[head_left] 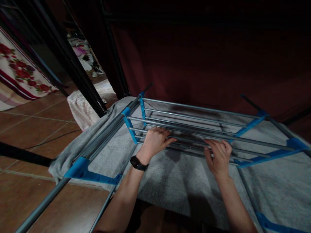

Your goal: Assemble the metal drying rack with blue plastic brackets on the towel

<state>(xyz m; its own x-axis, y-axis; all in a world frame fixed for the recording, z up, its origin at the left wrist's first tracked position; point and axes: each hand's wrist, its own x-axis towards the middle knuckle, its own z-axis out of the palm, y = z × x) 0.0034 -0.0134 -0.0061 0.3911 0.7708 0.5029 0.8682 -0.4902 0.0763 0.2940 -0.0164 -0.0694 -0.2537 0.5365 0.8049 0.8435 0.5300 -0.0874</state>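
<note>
A rack of grey metal tubes (194,106) joined by blue plastic brackets (131,126) lies on a grey blanket. My left hand (155,139), with a black band (139,163) on its wrist, is closed over one of the lower tubes, thumb stretched to the right. My right hand (218,153) curls around a tube farther right, its thumb below the fingers. Parts of the tubes are hidden behind both hands. On the right, a long blue bracket (269,157) holds the tube ends. Another blue bracket (85,171) sits on the left-hand side rail.
The grey blanket (184,181) spreads beneath the rack. Dark red fabric (194,71) hangs behind it. Black posts (80,74) stand at the left, above a tiled floor (31,129). A striped cloth (80,105) and a flowered cloth (24,71) are beyond them.
</note>
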